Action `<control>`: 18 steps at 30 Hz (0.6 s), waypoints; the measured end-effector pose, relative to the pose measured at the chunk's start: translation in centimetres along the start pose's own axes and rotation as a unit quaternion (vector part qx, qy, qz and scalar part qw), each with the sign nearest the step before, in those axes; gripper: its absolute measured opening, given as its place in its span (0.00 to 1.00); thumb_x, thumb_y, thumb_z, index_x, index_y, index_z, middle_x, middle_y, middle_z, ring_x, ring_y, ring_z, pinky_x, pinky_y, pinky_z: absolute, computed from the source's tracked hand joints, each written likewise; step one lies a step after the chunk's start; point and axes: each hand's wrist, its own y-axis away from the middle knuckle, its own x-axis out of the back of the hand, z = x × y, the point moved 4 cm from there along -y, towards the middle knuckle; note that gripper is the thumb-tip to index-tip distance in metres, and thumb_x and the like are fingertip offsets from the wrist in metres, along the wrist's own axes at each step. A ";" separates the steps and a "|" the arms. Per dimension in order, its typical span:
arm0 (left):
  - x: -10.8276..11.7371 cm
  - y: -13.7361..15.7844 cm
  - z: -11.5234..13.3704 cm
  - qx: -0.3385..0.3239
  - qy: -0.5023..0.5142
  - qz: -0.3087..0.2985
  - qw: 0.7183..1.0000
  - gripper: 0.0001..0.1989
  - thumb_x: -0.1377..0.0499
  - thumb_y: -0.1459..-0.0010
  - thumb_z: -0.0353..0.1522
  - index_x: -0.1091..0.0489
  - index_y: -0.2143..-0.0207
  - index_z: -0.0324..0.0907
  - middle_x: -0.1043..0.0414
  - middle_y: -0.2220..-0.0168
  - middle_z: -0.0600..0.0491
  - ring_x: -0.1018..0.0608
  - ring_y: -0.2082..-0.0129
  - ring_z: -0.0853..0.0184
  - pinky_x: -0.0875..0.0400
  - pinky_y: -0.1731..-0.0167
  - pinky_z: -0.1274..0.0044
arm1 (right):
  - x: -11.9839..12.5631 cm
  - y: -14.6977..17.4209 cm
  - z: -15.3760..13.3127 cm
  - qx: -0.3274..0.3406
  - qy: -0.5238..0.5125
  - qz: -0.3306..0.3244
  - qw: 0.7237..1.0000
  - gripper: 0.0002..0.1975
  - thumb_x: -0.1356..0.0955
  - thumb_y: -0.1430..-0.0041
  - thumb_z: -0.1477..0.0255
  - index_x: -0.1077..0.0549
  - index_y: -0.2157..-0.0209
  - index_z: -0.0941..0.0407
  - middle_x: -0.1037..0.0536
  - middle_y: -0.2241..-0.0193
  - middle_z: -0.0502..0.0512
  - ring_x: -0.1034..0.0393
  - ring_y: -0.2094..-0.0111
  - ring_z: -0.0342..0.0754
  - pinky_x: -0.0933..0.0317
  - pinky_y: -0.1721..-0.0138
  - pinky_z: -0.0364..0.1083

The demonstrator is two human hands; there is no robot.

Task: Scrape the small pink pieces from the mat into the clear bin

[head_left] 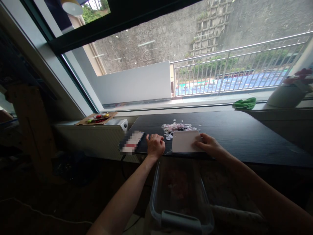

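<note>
My right hand [207, 144] grips the right end of a flat white scraper-like card [184, 141], thumb and fingers closed on it. The card is tilted over the near part of a dark table [227, 133], with a small hole near its upper left corner. Just behind it lies a loose heap of small pale paper-like scraps [181, 126], partly hidden by the card. My left hand [156, 146] is left of the card at the table's near edge, fingers loosely bent and a little apart, with nothing visible in them. Below the edge stands a clear plastic bin [153, 199], its contents dim.
A phone [133, 141], partly blurred, lies at the table's left end. A radiator [93, 140] bears a cardboard piece [81, 121] with small colourful items. On the window sill are a green cloth [245, 103] and a pale pot-like container [282, 94]. The window runs behind.
</note>
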 end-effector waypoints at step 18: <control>0.2 0.0 0.2 0.006 0.004 -0.009 1.000 0.11 0.48 0.47 0.26 0.27 0.68 0.45 0.25 0.64 0.51 0.28 0.57 0.60 0.51 0.41 0.59 | 1.0 -2.5 -2.5 0.073 0.150 0.124 0.978 0.12 0.31 0.51 0.71 0.32 0.62 0.56 0.21 0.67 0.55 0.26 0.68 0.49 0.30 0.64 0.50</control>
